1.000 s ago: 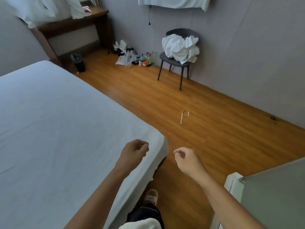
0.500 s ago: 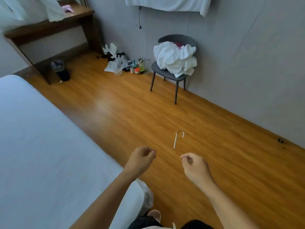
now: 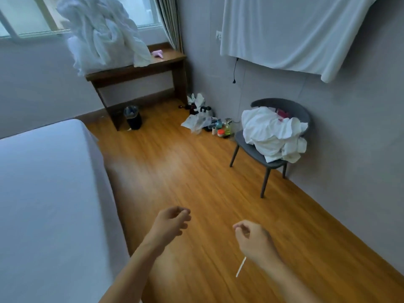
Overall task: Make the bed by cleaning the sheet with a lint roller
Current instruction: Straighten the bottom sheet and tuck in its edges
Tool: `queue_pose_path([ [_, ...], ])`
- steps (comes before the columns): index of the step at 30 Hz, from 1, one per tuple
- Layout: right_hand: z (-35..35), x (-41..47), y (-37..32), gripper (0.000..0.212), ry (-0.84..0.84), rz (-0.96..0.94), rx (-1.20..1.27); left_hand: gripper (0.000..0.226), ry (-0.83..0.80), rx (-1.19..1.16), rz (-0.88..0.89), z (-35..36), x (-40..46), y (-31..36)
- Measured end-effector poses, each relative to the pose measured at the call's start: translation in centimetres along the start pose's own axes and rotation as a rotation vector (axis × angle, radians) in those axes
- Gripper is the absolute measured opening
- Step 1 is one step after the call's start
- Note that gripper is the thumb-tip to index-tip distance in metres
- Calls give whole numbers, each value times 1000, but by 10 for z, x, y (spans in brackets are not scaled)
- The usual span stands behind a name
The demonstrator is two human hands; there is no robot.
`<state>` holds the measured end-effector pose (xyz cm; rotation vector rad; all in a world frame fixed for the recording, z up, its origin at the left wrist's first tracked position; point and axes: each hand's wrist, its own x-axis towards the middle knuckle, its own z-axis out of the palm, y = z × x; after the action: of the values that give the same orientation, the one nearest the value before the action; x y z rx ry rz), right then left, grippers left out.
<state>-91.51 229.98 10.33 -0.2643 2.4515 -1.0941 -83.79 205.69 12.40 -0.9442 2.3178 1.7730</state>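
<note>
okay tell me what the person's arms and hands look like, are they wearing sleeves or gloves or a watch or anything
Both forearms are bare as far as the frame shows: no sleeves, no gloves. The left hand and the right hand show no ring, and neither wrist carries a watch or band. No markings are visible, though the picture is slightly blurred.

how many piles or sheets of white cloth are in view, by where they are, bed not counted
on the desk: 1 white bundle
on the chair: 1 white heap
on the wall: 1 hanging sheet
total: 3
</note>
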Motion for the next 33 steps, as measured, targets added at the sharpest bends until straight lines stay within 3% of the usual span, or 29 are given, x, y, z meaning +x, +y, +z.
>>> queue_pose_path([
  [5, -50, 106, -28, 19, -82, -46, -3, 18, 98, -84, -13, 21, 64, 64],
  [12, -53, 282, -88, 15, -72, -141, -25, 18, 150, -199, -7, 6, 204, 126],
  [21, -59, 520, -229, 18, -58, -172, -50, 19, 142, -129, 52, -83, 450, 221],
  [33, -31, 833, -397, 17, -76, -306, 82, 16, 273, -33, 118, -202, 737, 331],
])
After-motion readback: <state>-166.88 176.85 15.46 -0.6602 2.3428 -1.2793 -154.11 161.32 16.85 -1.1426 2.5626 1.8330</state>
